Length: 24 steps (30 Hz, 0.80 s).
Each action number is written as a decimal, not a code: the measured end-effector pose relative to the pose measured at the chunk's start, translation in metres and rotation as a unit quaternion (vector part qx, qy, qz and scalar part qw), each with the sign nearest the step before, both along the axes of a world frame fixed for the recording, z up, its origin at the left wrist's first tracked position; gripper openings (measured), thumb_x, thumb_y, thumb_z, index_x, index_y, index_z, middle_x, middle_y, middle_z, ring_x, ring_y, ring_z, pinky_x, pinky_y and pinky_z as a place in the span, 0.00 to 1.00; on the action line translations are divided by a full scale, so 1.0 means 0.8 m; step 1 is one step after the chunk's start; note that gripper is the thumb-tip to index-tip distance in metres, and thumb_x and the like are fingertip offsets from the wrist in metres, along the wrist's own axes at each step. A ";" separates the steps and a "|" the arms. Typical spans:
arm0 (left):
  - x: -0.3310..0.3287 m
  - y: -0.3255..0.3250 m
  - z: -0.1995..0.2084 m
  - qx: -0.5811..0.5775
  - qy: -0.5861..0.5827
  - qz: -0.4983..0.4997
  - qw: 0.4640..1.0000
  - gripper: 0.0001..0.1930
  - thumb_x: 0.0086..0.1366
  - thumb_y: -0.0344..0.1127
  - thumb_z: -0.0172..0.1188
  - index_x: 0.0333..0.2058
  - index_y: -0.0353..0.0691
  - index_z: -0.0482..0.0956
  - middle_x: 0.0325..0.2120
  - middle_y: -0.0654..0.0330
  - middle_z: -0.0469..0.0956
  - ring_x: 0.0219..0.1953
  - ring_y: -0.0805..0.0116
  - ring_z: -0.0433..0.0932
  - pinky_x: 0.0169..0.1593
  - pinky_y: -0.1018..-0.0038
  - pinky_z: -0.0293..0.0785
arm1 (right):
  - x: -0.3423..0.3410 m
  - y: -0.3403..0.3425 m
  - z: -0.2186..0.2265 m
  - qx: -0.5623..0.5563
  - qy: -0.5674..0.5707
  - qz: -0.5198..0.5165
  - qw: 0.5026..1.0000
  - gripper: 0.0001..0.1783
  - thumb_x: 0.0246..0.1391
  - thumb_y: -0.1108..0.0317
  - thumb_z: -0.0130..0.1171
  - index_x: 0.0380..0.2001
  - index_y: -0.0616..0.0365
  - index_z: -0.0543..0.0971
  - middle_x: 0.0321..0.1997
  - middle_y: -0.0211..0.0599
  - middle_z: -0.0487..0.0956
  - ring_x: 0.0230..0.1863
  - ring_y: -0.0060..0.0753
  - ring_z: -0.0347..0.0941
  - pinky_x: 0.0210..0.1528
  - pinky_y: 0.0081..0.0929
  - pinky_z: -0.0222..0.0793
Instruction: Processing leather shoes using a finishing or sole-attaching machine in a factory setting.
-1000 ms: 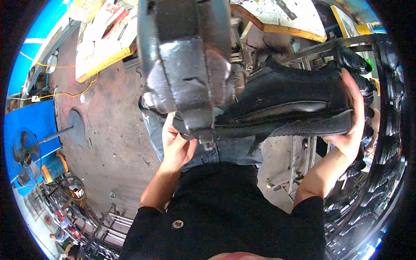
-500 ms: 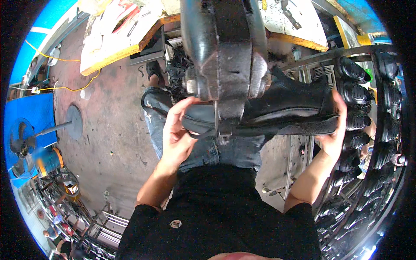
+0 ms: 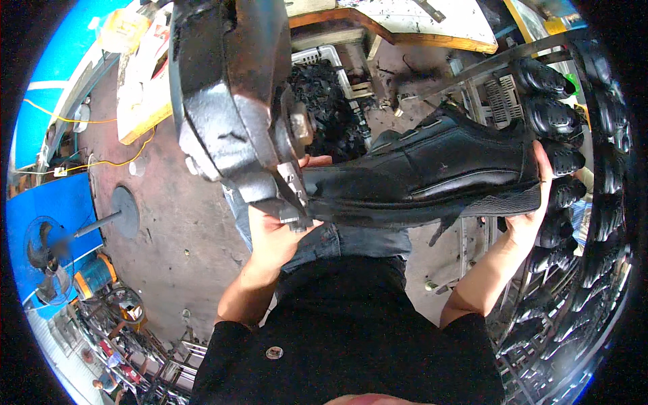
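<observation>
A black leather shoe point(image 3: 432, 165) lies sideways between my hands, its toe to the left and heel to the right. My right hand point(image 3: 530, 206) grips the heel end, thumb up along the back. At the toe end my left hand point(image 3: 273, 233) is closed round the shoe, partly hidden behind a heavy metal machine head point(image 3: 236, 115). The narrow lower tip of that head meets the sole edge near the toe. A thin dark strip point(image 3: 442, 228) hangs down from the sole edge.
Beyond the shoe, a white crate point(image 3: 331, 57) holds black scraps. A worktable point(image 3: 445, 34) with a wooden edge stands at the far side. Racks of black shoes point(image 3: 550, 118) line the right. To the left are a standing fan point(image 3: 50, 260) and a yellow cable point(image 3: 101, 162) on the floor.
The machine head now appears further left along the shoe, near its toe. More of the shoe's side shows, and a strip now hangs from the sole. Both hands still hold the shoe.
</observation>
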State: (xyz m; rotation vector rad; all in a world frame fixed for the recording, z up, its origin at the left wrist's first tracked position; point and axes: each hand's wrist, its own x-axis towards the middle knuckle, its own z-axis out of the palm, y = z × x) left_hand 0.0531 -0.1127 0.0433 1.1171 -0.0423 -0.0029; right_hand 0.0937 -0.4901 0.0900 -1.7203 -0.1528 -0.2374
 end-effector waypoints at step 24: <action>-0.024 0.022 -0.031 0.040 0.070 0.049 0.996 0.29 0.67 0.39 0.61 0.64 0.40 0.64 0.60 0.40 0.69 0.60 0.49 0.71 0.62 0.53 0.70 | 0.017 0.010 0.034 -0.087 -0.028 0.076 0.993 0.67 0.27 0.59 0.85 0.69 0.70 0.59 0.69 0.52 0.67 0.69 0.48 0.65 0.72 0.45 0.57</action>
